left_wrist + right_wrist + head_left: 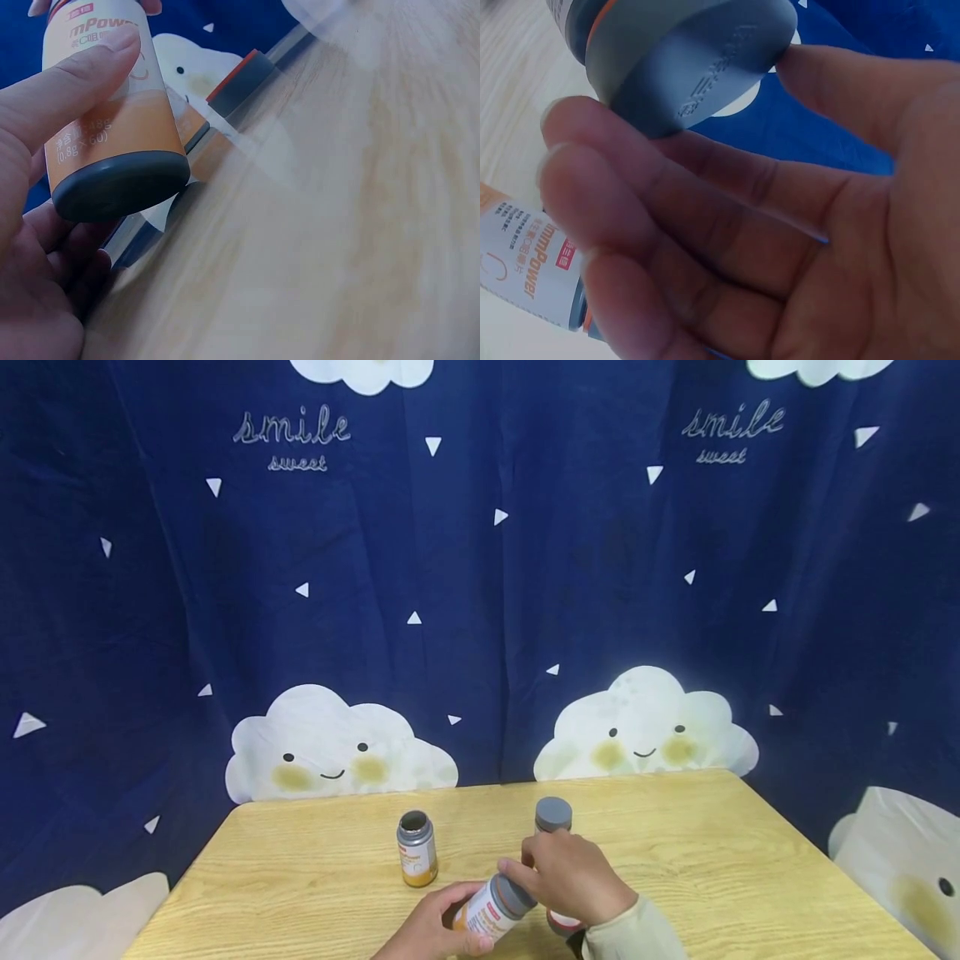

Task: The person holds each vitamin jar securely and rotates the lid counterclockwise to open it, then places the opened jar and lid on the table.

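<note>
Over the table [300, 860], the left hand [433, 927] grips a tilted bottle [483, 914] and the right hand [576, 875] pinches its cap [514, 896].

Can pass along the back of the pale wood-grain table [720, 852], between the uncapped white-and-orange plastic bottle [417, 856] and the upright grey-capped bottle [553, 813]. Can swing wide around either side. Blocked at front centre by left hand [442, 920] and right hand [572, 870] on the tilted white-and-orange plastic bottle with grey cap [486, 912]. Tight just behind right hand (contact with upright bottle unclear). Obstructed below right wrist by a mostly hidden red-edged object [562, 922].
</note>
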Tool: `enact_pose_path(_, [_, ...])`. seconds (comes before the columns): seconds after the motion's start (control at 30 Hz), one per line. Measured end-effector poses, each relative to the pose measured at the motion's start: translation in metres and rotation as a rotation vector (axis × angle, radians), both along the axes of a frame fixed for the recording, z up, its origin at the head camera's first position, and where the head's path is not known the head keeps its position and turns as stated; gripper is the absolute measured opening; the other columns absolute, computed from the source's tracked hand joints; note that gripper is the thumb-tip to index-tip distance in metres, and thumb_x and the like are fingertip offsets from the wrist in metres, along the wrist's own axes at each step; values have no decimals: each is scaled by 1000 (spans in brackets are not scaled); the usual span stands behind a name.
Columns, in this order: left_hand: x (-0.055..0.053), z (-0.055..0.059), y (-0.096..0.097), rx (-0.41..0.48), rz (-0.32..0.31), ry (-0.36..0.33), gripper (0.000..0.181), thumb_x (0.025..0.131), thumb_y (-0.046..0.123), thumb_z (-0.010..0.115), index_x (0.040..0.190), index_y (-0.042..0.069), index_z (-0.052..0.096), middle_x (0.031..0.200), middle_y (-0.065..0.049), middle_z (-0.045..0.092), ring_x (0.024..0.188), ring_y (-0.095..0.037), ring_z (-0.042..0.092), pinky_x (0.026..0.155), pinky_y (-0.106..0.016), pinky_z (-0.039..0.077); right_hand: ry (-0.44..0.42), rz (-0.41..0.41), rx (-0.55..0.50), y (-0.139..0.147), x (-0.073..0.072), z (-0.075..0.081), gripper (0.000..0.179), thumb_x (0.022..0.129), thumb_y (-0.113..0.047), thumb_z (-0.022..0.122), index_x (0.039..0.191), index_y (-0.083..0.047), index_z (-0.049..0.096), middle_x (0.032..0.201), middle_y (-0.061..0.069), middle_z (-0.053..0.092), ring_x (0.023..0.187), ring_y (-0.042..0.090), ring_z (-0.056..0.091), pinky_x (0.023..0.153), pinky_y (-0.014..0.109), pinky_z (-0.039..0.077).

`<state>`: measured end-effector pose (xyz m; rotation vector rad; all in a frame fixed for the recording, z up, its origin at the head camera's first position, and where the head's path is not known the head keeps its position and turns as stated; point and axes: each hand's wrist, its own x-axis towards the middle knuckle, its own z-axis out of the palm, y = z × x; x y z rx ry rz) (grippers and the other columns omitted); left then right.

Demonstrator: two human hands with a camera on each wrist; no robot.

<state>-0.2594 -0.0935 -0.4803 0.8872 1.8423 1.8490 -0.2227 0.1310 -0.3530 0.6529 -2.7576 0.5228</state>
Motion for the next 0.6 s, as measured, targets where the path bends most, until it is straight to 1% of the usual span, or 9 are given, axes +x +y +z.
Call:
enact_pose_path(0.17, [0, 1, 0, -1, -4, 5, 52, 90, 18, 69, 138, 9, 51, 123, -11, 60, 108, -24, 60, 89, -31, 50, -7, 16, 7, -3, 0, -1, 38, 91, -44, 60, 65, -16, 57, 59, -9, 52, 49, 7, 44, 43, 28, 35])
enact_pose_path(0.27, [0, 1, 0, -15, 5, 25, 52, 90, 19, 70, 138, 10, 51, 123, -9, 61, 107, -22, 60, 89, -30, 50, -2, 21, 13, -5, 1, -1, 38, 92, -42, 59, 64, -16, 55, 57, -10, 50, 48, 7, 42, 43, 27, 35])
enact_pose_path(0.4, [-1, 1, 0, -25, 13, 47, 52, 89, 19, 70, 137, 10, 52, 123, -9, 61, 107, -22, 61, 88, -30, 50, 46, 16, 37, -8, 2, 0, 38, 92, -38, 59, 62, -17, 51, 55, -9, 46, 47, 7, 41, 43, 27, 35])
enact_pose_path(0.6, [-1, 3, 0, -26, 12, 29, 52, 90, 19, 70, 137, 9, 51, 123, -10, 60, 107, -22, 60, 87, -30, 51, 104, 9, 67, -10, 3, -1, 35, 90, -33, 60, 61, -15, 51, 55, -7, 45, 46, 9, 40, 42, 28, 36])
